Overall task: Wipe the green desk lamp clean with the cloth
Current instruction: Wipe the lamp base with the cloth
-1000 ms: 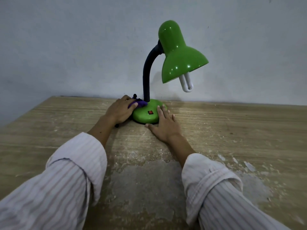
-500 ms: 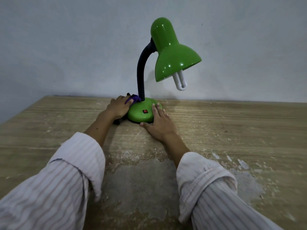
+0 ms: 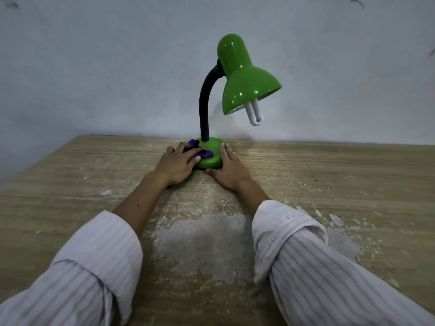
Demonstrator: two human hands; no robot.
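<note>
Green desk lamp sits dead centre of the frame, standing at the far side of a worn wooden desk right up near the pale wall; its round base is flat on the desk, a black gooseneck curves up from it, and the glossy shade tilts down toward the right with a white bulb poking out the bottom; the left hand is on the left side of the base with a purple cloth bunched under it, fingers curled over and gripping the cloth, pressing it onto the top of the base; bits of the cloth stick out past the fingertips, close to where the neck meets the base; the right hand lies on the right side of the base, straight fingers held pretty much together with the tips resting on the green rim, thumb on the desk just in front of the base; both forearms come in from the bottom of the frame in pale striped sleeves rolled back above the wrists; the desk surface in the lower middle has a big patch where the finish is scraped off, grey and flaky, with little white chips scattered to the right of it.
</note>
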